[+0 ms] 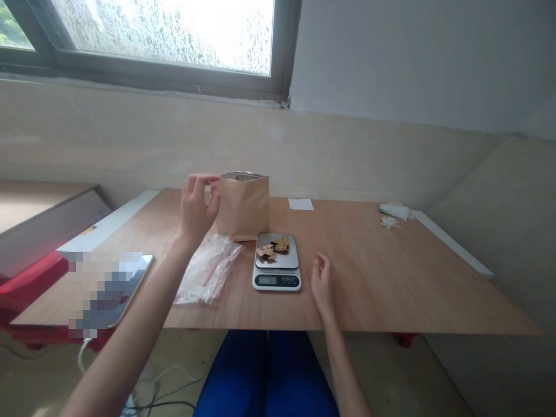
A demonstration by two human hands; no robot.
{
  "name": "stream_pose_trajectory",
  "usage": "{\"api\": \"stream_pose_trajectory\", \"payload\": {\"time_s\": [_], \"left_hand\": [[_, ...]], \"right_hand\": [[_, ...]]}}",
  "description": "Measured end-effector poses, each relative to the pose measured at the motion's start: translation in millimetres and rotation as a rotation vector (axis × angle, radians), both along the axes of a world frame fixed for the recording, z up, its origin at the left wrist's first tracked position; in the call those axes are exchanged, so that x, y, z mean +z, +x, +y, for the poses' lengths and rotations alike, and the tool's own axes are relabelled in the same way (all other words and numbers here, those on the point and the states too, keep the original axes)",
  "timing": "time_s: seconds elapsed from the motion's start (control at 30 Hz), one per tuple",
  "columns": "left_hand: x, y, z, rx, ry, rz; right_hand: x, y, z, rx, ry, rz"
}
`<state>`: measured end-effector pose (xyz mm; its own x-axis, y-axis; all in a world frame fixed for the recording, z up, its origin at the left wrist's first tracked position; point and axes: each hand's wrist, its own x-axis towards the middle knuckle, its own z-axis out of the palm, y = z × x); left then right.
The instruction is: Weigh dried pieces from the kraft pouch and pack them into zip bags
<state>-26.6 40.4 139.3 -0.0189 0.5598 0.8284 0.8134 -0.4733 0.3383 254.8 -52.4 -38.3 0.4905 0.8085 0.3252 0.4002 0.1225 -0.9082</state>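
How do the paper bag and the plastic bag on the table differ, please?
The paper bag stands upright, while the plastic bag lies flat and crumpled. The paper bag is opaque brown, while the plastic bag is see-through with red zip lines. Both rest on the wooden table.

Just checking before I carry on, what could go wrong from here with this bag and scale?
The kraft paper bag stands upright just behind the digital kitchen scale, with the left hand beside its top edge, so a knock might tip it onto the scale. The dried leaves lie loose on the bare platform, so the right hand could brush them off if it moves in.
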Motion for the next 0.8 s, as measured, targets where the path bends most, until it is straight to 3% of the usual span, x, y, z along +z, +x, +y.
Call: {"api": "stream_pose_trajectory", "payload": {"time_s": [0.1,0.23,0.4,0.57,0.8], "left_hand": [[23.8,13.7,38.2,-0.051,-0.122,0.129],[23.7,20.6,61.2,0.009,-0.363,0.331],[30.8,22.4,53.5,0.07,-0.484,0.373],[47.3,27.7,46.3,0.018,-0.683,0.48],[44.6,32.9,50.8,-0.004,-0.727,0.355]], "right_hand": [[0.2,0.9,1.0,-0.016,-0.009,0.024],[3.4,1.7,-0.2,-0.044,0.005,0.049],[5.3,1.9,0.5,-0.042,0.013,0.075],[4.2,1.8,0.4,-0.025,0.013,0.109],[2.5,2.6,1.6,-0.003,0.029,0.138]]}}
